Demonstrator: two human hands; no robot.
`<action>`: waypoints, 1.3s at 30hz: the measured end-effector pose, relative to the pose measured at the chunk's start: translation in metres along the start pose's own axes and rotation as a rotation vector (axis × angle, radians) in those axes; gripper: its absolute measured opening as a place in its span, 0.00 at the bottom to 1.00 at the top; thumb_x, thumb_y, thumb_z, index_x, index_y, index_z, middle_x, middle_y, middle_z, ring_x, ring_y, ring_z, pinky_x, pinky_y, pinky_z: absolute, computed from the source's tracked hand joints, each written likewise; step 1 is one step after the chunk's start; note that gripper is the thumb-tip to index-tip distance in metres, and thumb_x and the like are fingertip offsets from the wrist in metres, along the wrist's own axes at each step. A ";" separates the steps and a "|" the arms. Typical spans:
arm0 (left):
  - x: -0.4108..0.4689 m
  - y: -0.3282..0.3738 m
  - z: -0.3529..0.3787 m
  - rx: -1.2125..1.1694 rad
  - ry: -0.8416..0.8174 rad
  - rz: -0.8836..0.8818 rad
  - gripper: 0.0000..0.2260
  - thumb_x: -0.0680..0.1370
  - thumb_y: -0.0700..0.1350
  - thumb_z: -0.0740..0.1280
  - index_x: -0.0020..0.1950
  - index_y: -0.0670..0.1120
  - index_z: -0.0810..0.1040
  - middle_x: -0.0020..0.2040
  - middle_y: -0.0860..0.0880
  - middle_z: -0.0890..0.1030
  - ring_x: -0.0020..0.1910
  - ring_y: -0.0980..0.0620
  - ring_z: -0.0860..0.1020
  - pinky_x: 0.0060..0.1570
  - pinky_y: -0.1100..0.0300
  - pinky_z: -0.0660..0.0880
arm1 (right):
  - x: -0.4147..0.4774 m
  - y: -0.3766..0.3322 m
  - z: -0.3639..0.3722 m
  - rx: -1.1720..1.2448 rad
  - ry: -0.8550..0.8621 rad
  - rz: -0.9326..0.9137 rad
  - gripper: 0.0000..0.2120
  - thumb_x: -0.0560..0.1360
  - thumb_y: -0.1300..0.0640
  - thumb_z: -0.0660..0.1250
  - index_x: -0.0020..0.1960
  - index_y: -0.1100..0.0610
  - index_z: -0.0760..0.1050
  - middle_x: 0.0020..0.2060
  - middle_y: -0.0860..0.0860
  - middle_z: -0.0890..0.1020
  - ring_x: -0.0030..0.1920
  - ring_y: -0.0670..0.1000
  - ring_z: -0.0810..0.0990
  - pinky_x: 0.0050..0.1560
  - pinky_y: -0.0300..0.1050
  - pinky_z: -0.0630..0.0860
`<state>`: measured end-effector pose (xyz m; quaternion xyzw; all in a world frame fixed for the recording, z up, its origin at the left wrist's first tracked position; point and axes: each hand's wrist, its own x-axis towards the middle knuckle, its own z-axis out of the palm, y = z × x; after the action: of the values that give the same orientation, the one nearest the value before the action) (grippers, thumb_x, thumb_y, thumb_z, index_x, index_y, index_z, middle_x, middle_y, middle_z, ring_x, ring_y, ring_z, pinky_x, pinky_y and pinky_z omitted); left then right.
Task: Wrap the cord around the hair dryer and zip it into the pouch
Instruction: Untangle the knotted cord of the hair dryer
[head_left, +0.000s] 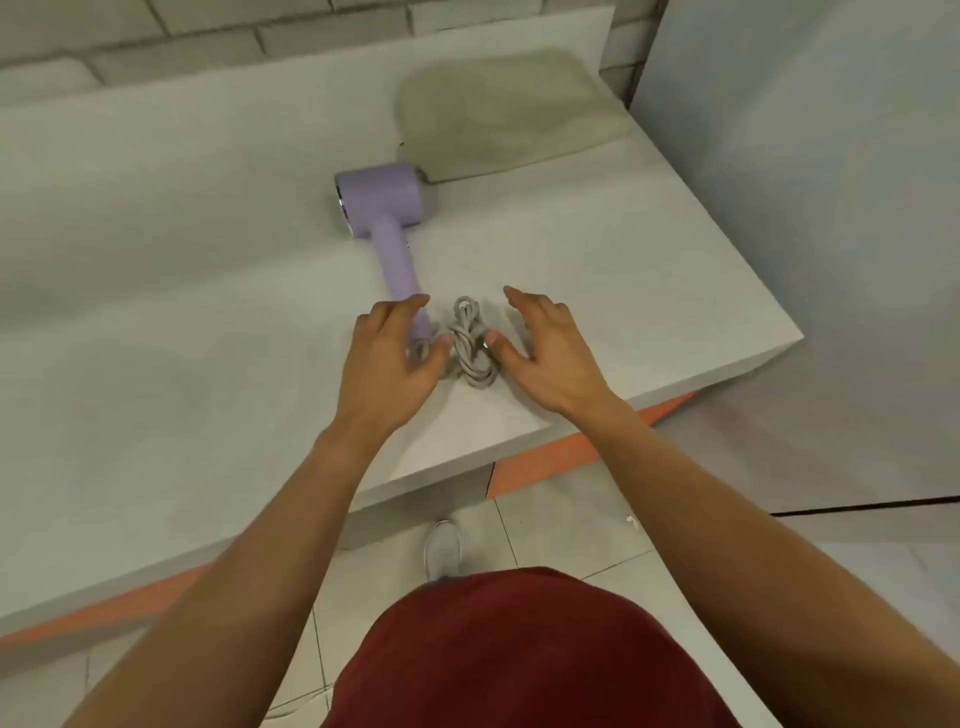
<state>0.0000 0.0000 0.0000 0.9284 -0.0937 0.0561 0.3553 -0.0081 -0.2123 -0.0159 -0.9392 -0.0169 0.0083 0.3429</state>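
Both hands are loose, nothing gripped! The left hand (395, 358) lies with relaxed fingers over the near end of the handle (396, 260), thumb reaching right. The right hand (545, 348) is spread flat and low, its thumb tip just touching the pale grey cord (470, 343). That cord sits between the two thumbs, bunched in a small coil on the white table top (208, 260), near the front edge.

The lilac plastic hair dryer (384, 208) lies on its side, its handle running toward the person and its head at the far end. The head touches the soft greyish fabric pouch (509, 109), which lies flat at the far right.

My read is that the cord is limp and springy and will uncoil if let go, so pinch the whole bundle. The dryer looks rigid, smooth and head-heavy. I'd take it round the handle, close under the head.
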 end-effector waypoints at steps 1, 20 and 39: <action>0.002 -0.004 -0.001 -0.019 0.001 0.008 0.21 0.80 0.53 0.69 0.72 0.47 0.75 0.65 0.46 0.79 0.62 0.45 0.76 0.60 0.58 0.70 | 0.003 -0.002 0.005 0.038 -0.017 0.010 0.32 0.83 0.40 0.62 0.82 0.52 0.61 0.78 0.50 0.69 0.76 0.54 0.65 0.74 0.54 0.70; 0.048 0.007 -0.004 -0.228 -0.468 -0.207 0.18 0.73 0.60 0.75 0.45 0.45 0.82 0.37 0.50 0.85 0.36 0.50 0.85 0.40 0.47 0.83 | -0.003 -0.026 0.024 0.089 0.139 0.043 0.16 0.77 0.63 0.72 0.65 0.57 0.82 0.56 0.53 0.84 0.49 0.49 0.81 0.50 0.24 0.71; 0.075 0.043 0.001 -0.669 -0.554 -0.289 0.18 0.78 0.31 0.69 0.65 0.46 0.79 0.58 0.48 0.85 0.60 0.48 0.82 0.63 0.53 0.79 | 0.035 -0.003 -0.081 0.560 -0.308 0.084 0.34 0.73 0.57 0.80 0.75 0.46 0.72 0.63 0.44 0.81 0.59 0.47 0.84 0.61 0.46 0.82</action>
<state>0.0641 -0.0426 0.0402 0.7462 -0.0675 -0.2778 0.6012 0.0285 -0.2606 0.0475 -0.7960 -0.0270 0.1687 0.5807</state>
